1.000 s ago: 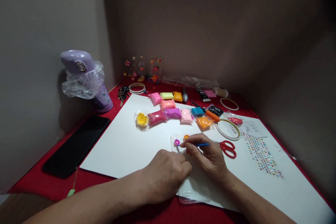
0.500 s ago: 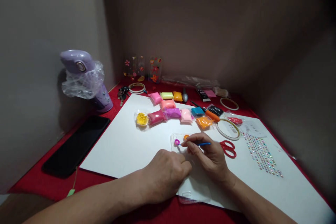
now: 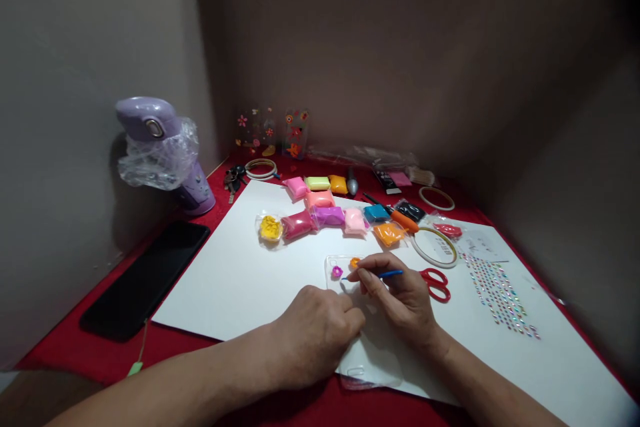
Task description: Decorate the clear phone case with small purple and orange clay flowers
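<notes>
A clear phone case point(image 3: 373, 357) lies on the white board, with a magenta clay flower point(image 3: 337, 271) and an orange clay piece point(image 3: 355, 262) at its far end. My right hand point(image 3: 400, 293) pinches a thin blue tool point(image 3: 391, 274), whose tip is just below the magenta flower and apart from it. Over the left side of the case rests my left hand point(image 3: 320, 327), its fingers curled together; whatever they may hold is hidden.
Soft clay packets, such as a purple one point(image 3: 329, 215), lie beyond the hands. Red scissors point(image 3: 436, 285) and a gem sheet point(image 3: 500, 297) are at right. A black phone point(image 3: 145, 280) and purple bottle point(image 3: 195, 187) stand left.
The tip of the blue tool has drawn back slightly from the magenta flower, and my right hand has shifted a little to the right. My left hand looks the same.
</notes>
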Available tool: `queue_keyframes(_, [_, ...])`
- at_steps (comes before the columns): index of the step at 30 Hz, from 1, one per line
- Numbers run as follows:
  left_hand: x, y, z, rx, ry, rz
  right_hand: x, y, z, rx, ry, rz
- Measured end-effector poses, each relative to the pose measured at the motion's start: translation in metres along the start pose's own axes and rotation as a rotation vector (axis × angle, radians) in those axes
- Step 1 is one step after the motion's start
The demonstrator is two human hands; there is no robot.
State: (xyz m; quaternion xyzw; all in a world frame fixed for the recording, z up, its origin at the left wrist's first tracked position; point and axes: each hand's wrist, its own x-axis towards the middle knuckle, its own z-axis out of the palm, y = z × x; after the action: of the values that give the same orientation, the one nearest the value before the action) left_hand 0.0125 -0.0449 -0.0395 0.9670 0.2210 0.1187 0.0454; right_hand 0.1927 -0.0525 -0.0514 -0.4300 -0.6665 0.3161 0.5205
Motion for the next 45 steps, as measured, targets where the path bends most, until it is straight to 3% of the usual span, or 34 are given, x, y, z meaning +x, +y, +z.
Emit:
queue_keyframes(6, [0.001, -0.001, -0.003, -0.058, 0.089, -0.011, 0.000, -0.001, -0.002, 0.031, 0.141, -0.047])
queue_keyframes(9, [0.002, -0.001, -0.005, -0.078, 0.101, -0.020, -0.002, -0.001, 0.000, 0.040, 0.100, -0.039])
queue_keyframes(14, [0.003, 0.000, -0.004, -0.037, 0.026, 0.008, -0.003, -0.007, 0.008, -0.001, -0.010, -0.082])
queue_keyframes(20, [0.002, 0.000, -0.005, -0.050, 0.004, 0.016, -0.003, -0.005, 0.009, -0.104, -0.026, -0.144])
queue_keyframes(33, [0.001, 0.001, -0.012, -0.068, -0.005, 0.010, -0.002, 0.000, 0.010, -0.049, -0.016, -0.080])
queue_keyframes(39, [0.000, 0.000, -0.006, -0.025, 0.052, 0.029, 0.000, -0.002, 0.009, 0.019, 0.144, -0.053])
queue_keyframes(45, [0.000, 0.001, -0.003, -0.003, 0.078, 0.027, 0.002, 0.001, 0.007, -0.040, 0.128, -0.003])
